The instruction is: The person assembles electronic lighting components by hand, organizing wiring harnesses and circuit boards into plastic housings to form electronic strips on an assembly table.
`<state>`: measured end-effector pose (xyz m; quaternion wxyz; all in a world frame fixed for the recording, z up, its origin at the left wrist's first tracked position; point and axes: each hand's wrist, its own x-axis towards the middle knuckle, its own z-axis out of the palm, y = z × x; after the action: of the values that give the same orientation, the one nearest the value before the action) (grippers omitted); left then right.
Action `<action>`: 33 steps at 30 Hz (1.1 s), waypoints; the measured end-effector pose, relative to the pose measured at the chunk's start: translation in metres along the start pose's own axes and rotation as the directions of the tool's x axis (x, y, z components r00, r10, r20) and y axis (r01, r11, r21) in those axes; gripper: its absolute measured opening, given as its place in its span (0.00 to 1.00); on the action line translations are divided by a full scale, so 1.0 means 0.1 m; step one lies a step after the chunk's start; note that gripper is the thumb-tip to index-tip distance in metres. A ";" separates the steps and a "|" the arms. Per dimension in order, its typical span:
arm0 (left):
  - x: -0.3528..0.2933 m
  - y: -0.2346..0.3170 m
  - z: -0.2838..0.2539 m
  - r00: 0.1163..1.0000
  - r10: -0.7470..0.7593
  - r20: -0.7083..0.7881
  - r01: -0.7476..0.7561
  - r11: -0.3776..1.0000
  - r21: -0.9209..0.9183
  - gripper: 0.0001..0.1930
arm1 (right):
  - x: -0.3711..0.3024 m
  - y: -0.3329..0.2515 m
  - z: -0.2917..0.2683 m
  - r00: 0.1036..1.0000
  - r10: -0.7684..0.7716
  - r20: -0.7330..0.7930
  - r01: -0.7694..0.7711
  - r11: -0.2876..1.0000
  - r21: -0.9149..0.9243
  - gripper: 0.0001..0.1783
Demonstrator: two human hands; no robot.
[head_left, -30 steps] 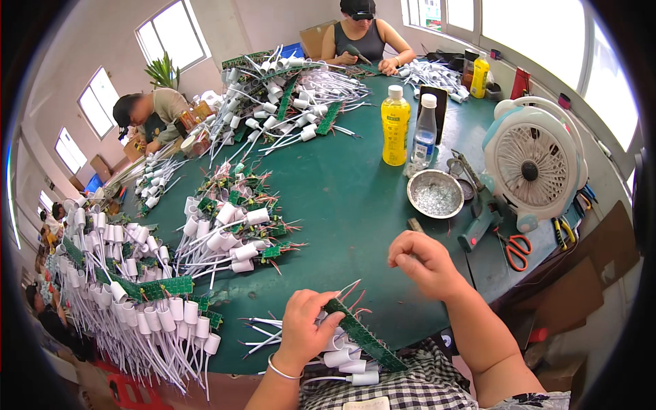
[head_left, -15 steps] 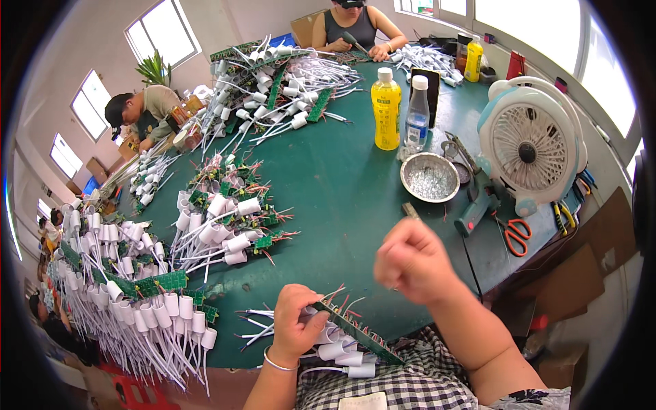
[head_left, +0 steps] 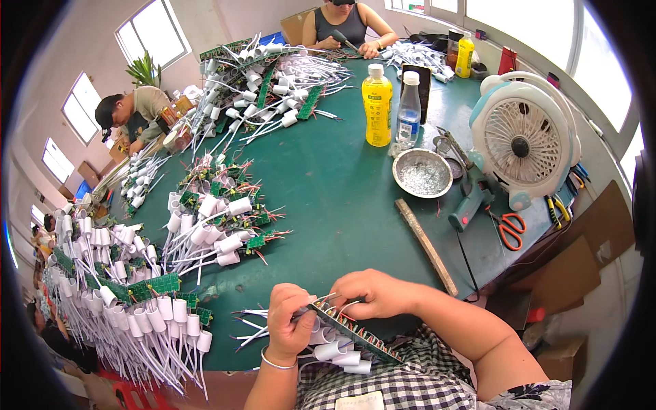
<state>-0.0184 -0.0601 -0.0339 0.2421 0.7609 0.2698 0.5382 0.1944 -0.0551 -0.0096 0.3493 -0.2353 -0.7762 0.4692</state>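
My left hand (head_left: 288,322) is closed on the upper left end of a long green circuit board strip (head_left: 361,336), tilted down to the right over my lap. Thin wires stick up along the board. Fingers of my right hand (head_left: 374,294) are bent and pinched at the wires (head_left: 335,299) near that same end, close to my left fingertips. Below the board hang several white plastic cylinders (head_left: 329,350), with white cables (head_left: 254,326) reaching out to the left past my left hand.
Piles of white cylinders (head_left: 160,314) and boards (head_left: 157,287) cover the left side. On the right lie a wooden stick (head_left: 425,246), metal bowl (head_left: 422,190), soldering gun (head_left: 471,201), orange-handled scissors (head_left: 511,231) and fan (head_left: 523,143). Bottles (head_left: 377,106) stand behind. Two people work farther off.
My right hand has come down and left from above the table to the wires on the board, uncovering the wooden stick. My left hand keeps its grip. The view has shifted slightly.
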 end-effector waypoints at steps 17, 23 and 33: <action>0.04 0.12 0.03 0.998 -0.057 0.039 0.054 0.996 0.071 0.08 | -0.08 -0.19 0.29 0.914 0.258 -0.314 -0.244 0.966 0.085 0.18; 0.01 -0.04 0.01 0.997 -0.062 0.037 0.061 0.998 0.013 0.09 | -0.18 -0.40 0.03 0.830 -0.021 -0.557 0.144 0.973 0.178 0.06; 0.01 0.01 -0.09 0.994 0.079 0.081 -0.078 0.997 -0.018 0.14 | -0.26 -0.15 0.25 0.986 0.165 -0.010 -0.144 0.888 0.437 0.24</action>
<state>-0.0262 -0.0598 -0.0298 0.2371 0.7904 0.2255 0.5179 0.1920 -0.0937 -0.0127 0.3725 -0.2233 -0.6226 0.6509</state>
